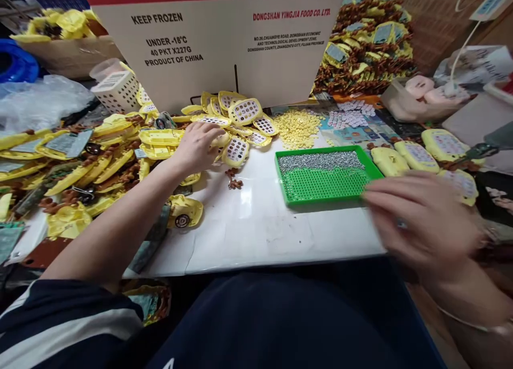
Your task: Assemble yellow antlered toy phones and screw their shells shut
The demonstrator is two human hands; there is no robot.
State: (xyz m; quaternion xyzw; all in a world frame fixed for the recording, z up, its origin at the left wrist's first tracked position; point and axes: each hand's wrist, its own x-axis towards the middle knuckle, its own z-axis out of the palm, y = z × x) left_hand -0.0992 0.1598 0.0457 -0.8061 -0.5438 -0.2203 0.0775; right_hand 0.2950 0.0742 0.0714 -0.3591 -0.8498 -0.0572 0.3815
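My left hand (pixel 198 144) reaches into the heap of yellow plastic toy shells (pixel 240 125) at the back of the white table, its fingers curled over one shell with a keypad face. My right hand (pixel 420 219) hovers low at the table's right edge, just right of the green tray (pixel 320 190) that holds small silver screws. This hand is smeared by motion, and a small grey bit seems to show between its fingers. Several finished yellow toy phones (pixel 417 155) lie beyond it.
A big cardboard box (pixel 216 43) stands upright behind the heap. Yellow shells with circuit boards (pixel 80 160) pile at the left, small yellow buttons (pixel 298 125) and white button pads (pixel 350 115) at the back right. A white basket (pixel 116 91) sits far left.
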